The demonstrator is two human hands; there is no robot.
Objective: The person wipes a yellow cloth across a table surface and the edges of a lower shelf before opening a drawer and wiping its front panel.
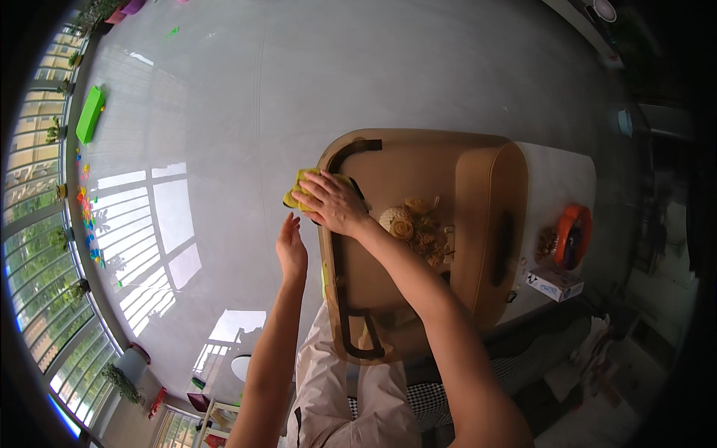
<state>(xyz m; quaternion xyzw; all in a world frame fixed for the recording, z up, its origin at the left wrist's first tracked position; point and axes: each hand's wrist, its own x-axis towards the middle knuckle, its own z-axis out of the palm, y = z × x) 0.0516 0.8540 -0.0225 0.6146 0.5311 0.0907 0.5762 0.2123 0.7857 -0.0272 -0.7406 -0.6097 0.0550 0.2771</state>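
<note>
My right hand (336, 207) presses a yellow cloth (302, 178) at the left edge of a coffee table (414, 162) with a brown, see-through-looking top. Part of the cloth hangs past the rim, and my palm and fingers hide some of it. My left hand (292, 252) is held just outside that same edge, below the cloth in view, holding nothing, its fingers partly overlapping. Cream and yellow flowers (411, 224) show in the middle of the table, partly behind my right forearm. A dark curved frame (339, 291) follows the table's left side.
Right of the table's raised brown section (487, 224), a white surface (560, 173) bears an orange-red container (574, 235) and a printed box (554, 283). A dark sofa (538, 347) lies near my legs. Colourful toy pieces (87, 213) and a green tray (91, 115) lie by the railed windows.
</note>
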